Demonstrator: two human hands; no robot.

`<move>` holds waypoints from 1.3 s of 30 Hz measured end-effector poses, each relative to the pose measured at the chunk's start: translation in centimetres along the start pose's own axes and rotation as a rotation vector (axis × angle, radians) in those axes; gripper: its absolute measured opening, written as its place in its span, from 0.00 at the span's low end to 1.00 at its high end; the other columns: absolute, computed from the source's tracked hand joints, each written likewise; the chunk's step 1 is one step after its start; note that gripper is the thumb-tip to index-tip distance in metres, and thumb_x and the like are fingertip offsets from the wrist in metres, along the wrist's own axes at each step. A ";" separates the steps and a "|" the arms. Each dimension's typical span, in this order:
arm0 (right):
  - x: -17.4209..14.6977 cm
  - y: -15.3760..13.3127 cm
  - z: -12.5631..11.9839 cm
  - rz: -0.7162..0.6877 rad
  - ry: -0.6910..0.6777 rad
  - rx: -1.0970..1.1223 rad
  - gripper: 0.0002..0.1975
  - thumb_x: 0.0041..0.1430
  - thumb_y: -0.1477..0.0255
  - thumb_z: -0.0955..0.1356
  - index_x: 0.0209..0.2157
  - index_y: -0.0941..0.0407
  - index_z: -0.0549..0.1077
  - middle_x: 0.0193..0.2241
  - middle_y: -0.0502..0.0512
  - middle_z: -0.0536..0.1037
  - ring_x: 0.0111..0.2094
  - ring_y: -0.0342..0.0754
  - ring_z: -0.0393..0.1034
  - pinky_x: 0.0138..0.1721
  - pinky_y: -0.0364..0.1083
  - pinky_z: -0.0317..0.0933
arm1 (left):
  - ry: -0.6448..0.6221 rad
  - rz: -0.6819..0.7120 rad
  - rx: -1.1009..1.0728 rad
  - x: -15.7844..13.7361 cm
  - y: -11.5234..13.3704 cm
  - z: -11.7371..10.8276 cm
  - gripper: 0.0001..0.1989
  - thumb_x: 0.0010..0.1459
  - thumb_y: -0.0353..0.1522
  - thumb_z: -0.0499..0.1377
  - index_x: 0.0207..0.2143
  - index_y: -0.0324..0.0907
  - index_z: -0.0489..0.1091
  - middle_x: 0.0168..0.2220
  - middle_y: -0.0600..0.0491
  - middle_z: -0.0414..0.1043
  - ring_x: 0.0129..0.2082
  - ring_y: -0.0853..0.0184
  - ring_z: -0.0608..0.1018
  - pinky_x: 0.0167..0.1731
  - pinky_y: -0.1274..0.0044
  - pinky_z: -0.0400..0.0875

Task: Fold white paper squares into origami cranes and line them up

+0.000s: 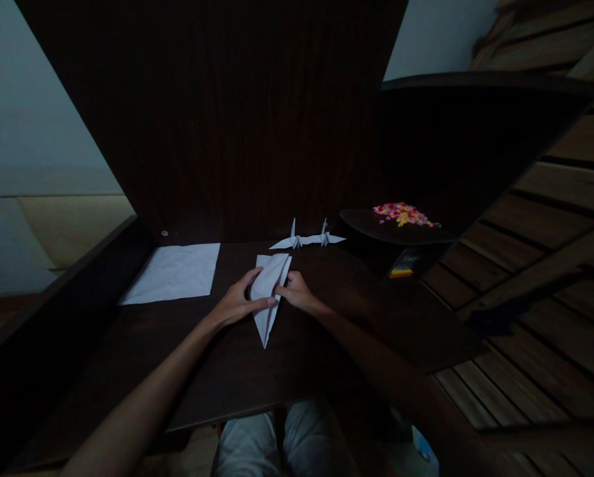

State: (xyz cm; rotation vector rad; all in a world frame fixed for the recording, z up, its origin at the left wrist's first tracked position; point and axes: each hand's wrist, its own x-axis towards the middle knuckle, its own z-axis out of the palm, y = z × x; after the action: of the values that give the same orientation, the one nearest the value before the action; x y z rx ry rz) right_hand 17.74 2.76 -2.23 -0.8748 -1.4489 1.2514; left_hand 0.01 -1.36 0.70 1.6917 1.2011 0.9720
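Observation:
A folded sheet of white paper (268, 278), kite-like with its point toward me, is held just above the dark desk. My left hand (238, 299) grips its left side, thumb laid across the front and fingers at the left edge. On the right side, my right hand (297, 291) pinches the layered edge, its fingertips partly hidden by the folds. The upper layers bulge and stand a little apart. Behind the paper, two white origami cranes (307, 241) stand side by side at the back of the desk.
Flat white paper (177, 271) lies at the desk's left. To the right, a small dark shelf (366, 222) bears a heap of pink, red and yellow bits (406, 214). A raised side board (63, 285) edges the desk (217, 371) at left; slatted wood (549, 265) stands right.

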 end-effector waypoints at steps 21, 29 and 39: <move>0.7 -0.3 -1.9 0.239 0.180 -0.082 0.04 0.39 0.74 0.71 0.19 0.59 0.73 0.19 0.53 0.76 0.14 0.42 0.64 0.11 0.40 0.54 | 0.677 -0.072 0.135 1.7 -2.9 -4.9 0.26 0.40 0.23 0.62 0.45 0.45 0.67 0.46 0.47 0.70 0.37 0.61 0.76 0.37 0.71 0.71; 0.7 -0.5 -3.4 0.222 0.149 -0.425 0.06 0.39 0.73 0.72 0.22 0.61 0.74 0.12 0.47 0.70 0.14 0.40 0.63 0.14 0.37 0.53 | 0.418 0.153 0.601 1.7 -3.4 -4.8 0.15 0.47 0.28 0.61 0.41 0.40 0.72 0.53 0.42 0.66 0.53 0.51 0.69 0.55 0.60 0.64; 0.5 -1.0 -3.2 0.263 0.064 -0.354 0.16 0.37 0.78 0.73 0.33 0.63 0.75 0.27 0.54 0.79 0.18 0.39 0.66 0.13 0.36 0.57 | -0.105 0.294 0.797 1.0 -3.7 -2.0 0.32 0.57 0.52 0.53 0.54 0.38 0.66 0.59 0.41 0.64 0.60 0.53 0.65 0.60 0.61 0.57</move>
State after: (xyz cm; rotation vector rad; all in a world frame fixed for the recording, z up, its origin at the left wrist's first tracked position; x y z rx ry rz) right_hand 20.80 3.92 -1.25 -1.3679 -1.5670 1.1585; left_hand -2.79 0.75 -1.90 2.5631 1.3929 0.5719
